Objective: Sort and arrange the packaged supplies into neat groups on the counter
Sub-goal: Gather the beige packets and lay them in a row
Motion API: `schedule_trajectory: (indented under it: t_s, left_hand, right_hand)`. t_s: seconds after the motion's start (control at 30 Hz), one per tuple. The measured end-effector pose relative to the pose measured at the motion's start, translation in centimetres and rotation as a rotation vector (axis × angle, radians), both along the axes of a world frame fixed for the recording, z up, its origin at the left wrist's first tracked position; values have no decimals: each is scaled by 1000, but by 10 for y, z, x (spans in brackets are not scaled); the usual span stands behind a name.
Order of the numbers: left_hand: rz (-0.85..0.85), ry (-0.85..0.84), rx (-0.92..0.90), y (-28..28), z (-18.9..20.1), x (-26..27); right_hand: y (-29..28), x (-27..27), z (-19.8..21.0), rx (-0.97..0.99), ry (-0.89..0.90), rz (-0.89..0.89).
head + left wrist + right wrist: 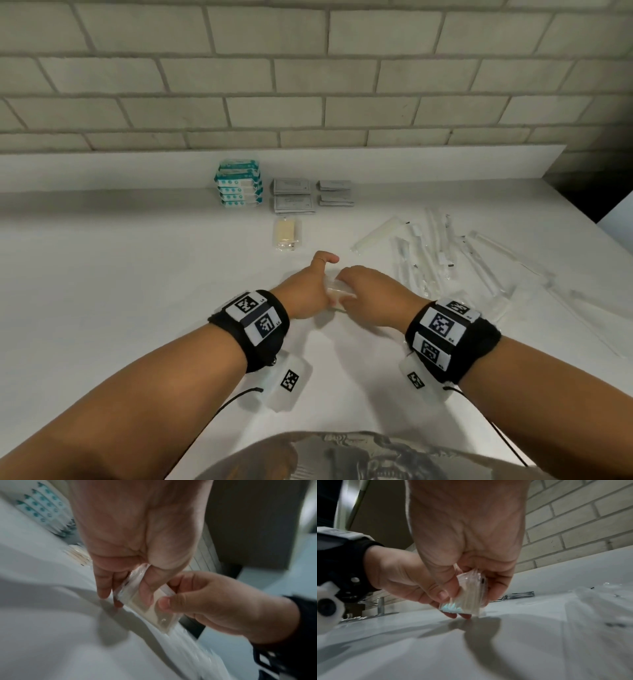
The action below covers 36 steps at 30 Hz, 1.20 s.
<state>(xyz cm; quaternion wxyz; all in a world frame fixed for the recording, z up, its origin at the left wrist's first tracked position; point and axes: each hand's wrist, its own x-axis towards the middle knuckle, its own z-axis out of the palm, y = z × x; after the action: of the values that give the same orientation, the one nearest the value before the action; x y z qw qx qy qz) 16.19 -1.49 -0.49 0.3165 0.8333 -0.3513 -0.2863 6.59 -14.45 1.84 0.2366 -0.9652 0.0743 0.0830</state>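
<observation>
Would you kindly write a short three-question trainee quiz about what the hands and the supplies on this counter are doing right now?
1. True or false: both hands grip the clear packet.
2. Which group stands furthest left along the wall? A) teal-printed packs B) grey sachets C) long clear-wrapped items
3. Fill in: the lone yellowish packet lies in front of the ____ sachets.

Key: 1 true, the left hand and right hand both pinch it; 2 A; 3 grey.

wrist bands [445,334] (coded squares), lettering unreadable
</observation>
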Motion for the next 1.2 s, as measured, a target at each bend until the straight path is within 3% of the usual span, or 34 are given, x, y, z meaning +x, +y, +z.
schedule_trajectory:
  t_s: [0.13, 0.2, 0.3, 0.43, 0.67, 0.77, 0.87, 0.97, 1.07, 1.2]
  left_hand:
    - [274, 79, -230, -12, 10, 30]
    - [384, -33, -273, -16, 14, 49]
    - [372, -327, -106, -15, 20, 80]
    - [209, -517, 180, -11, 17, 115]
    - [57, -624, 344, -12, 0, 137]
    - [46, -650, 316, -11, -5, 140]
    - [51, -626, 290, -9, -8, 141]
    - [49, -619, 276, -9, -8, 142]
    - [53, -610, 265, -7, -8, 140]
    - [158, -587, 110, -7, 1, 129]
  right_hand:
    - [-17, 39, 14, 261, -49, -235]
    - [-24, 60, 16, 477, -44, -427]
    - [-30, 96, 10, 659, 35, -589]
    - [-38, 138, 0, 752, 83, -699]
    - [-47, 171, -7, 618, 123, -668]
    - [-42, 177, -3, 607, 298, -723]
    - [-42, 181, 2, 494, 411, -664]
    - [-47, 179, 1, 414, 388, -655]
    - [-49, 183, -11, 492, 223, -659]
    - [-53, 174, -12, 335, 62, -678]
